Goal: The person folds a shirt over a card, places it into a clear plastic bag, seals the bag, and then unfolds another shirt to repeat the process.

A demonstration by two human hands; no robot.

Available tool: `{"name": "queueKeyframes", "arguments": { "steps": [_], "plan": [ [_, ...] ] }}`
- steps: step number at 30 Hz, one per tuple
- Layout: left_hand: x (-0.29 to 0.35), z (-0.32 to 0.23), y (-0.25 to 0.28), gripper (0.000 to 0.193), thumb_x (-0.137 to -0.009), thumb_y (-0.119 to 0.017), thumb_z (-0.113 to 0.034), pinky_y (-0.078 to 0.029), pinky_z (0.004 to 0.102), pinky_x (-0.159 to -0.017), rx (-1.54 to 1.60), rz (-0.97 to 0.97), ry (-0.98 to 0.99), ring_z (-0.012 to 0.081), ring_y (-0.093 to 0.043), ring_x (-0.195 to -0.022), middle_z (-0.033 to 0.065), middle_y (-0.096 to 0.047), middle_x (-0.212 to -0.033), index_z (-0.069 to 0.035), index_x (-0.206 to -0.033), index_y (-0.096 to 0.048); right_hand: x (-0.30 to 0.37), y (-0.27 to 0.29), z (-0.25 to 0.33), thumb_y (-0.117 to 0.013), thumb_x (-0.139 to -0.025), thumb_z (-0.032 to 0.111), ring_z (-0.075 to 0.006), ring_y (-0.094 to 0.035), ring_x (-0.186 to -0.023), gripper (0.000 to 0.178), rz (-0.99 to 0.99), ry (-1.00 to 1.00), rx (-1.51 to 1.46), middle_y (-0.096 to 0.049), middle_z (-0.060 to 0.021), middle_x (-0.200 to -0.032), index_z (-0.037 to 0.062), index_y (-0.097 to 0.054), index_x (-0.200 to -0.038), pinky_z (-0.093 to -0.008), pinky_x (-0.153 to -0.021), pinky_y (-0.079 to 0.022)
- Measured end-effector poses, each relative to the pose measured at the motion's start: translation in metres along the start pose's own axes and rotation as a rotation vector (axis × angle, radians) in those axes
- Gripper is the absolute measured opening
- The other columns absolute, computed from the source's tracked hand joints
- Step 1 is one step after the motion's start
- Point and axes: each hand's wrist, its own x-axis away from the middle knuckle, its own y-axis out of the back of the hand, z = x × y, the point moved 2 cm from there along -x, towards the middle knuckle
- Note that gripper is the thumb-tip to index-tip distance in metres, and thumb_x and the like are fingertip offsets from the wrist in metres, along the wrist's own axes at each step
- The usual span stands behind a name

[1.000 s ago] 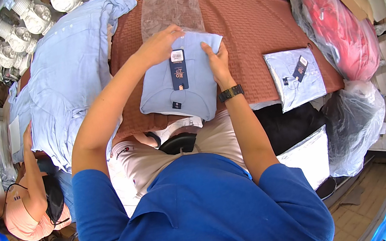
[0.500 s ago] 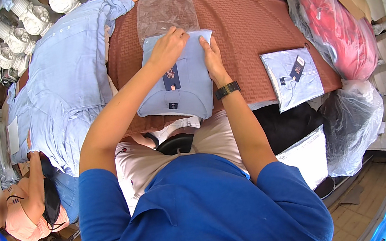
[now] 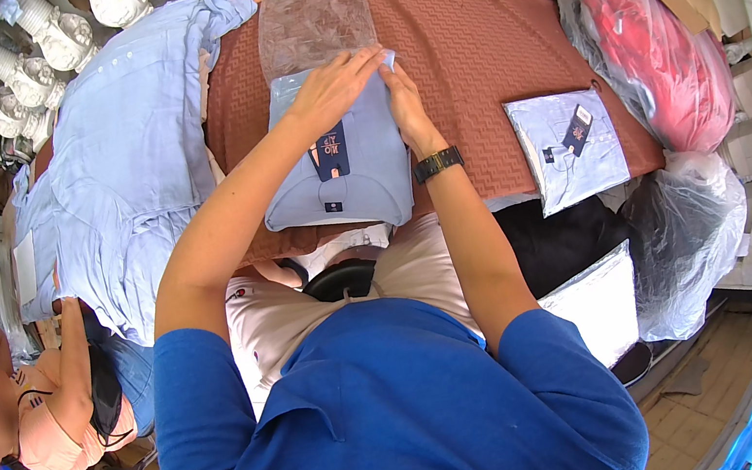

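Left hand (image 3: 333,90) shifted right to meet right hand (image 3: 409,114), both pinching the far right corner of the folded blue shirt (image 3: 376,161) on the desk (image 3: 473,42); folding and tagging look done, enclosing in clear plastic (image 3: 313,24) apparently remaining.

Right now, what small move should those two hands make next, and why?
Probably press the far right corner of the folded blue shirt flat. The left hand and right hand meet at that corner, with a bit of cloth showing between them, while the shirt's near part looks fairly smooth. The clear plastic extends just beyond that far edge.
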Motion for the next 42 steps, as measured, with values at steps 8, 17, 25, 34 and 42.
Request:
{"name": "queueKeyframes", "arguments": {
  "steps": [8,17,25,34,42],
  "plan": [
    [0.013,-0.005,-0.006,0.061,-0.08,-0.057,0.0,-0.059,0.0317,-0.072,-0.032,0.03,-0.031,0.0222,-0.058,-0.101,0.0003,-0.048,-0.141,-0.008,-0.139,-0.048,-0.01,0.008,-0.012,-0.063,-0.092,0.012,-0.0277,-0.063,-0.108,0.041,-0.285,-0.025,0.458,-0.065,-0.0217,-0.118,-0.0037,-0.056,-0.129,-0.0358,-0.091,-0.049],
    [0.029,-0.008,-0.01,0.058,-0.082,-0.056,-0.001,-0.059,0.0304,-0.075,0.002,0.048,-0.068,0.0208,-0.057,-0.102,-0.0042,-0.048,-0.144,-0.013,-0.138,-0.05,-0.009,0.017,-0.027,-0.071,-0.083,0.005,-0.0234,-0.064,-0.08,0.024,-0.454,0.123,0.344,-0.067,-0.0143,-0.091,0.0013,-0.061,-0.104,-0.0364,-0.074,-0.05],
    [0.038,-0.009,-0.015,0.048,-0.08,-0.058,-0.001,-0.053,0.0333,-0.092,0.04,0.001,-0.106,0.0202,-0.056,-0.108,-0.0021,-0.054,-0.136,-0.015,-0.125,-0.062,0.022,0.021,0.006,-0.068,-0.086,0.003,-0.0295,-0.064,-0.072,0.007,-0.445,0.448,0.762,-0.066,-0.0153,-0.088,0.0004,-0.065,-0.092,-0.0406,-0.065,-0.05],
    [0.034,-0.021,-0.022,0.033,-0.08,-0.064,-0.006,-0.046,0.04,-0.097,0.118,0.087,-0.037,0.0239,-0.053,-0.116,0.0025,-0.056,-0.13,-0.009,-0.113,-0.064,0.024,0.041,-0.003,-0.069,-0.087,0.01,-0.024,-0.069,-0.073,0.011,-0.443,0.359,0.831,-0.071,-0.0151,-0.082,-0.0006,-0.068,-0.09,-0.0363,-0.067,-0.054],
    [0.09,0.078,-0.026,0.063,-0.087,-0.071,-0.041,-0.043,0.0446,-0.1,0.21,-0.172,1.182,0.0328,-0.054,-0.119,0.0227,-0.057,-0.126,0.003,-0.127,-0.05,0.016,0.028,0.0,-0.073,-0.085,0.02,-0.0285,-0.07,-0.083,0.029,-0.344,-0.03,0.732,-0.072,-0.0214,-0.091,-0.0049,-0.068,-0.099,-0.0375,-0.079,-0.054]
  ]
}}
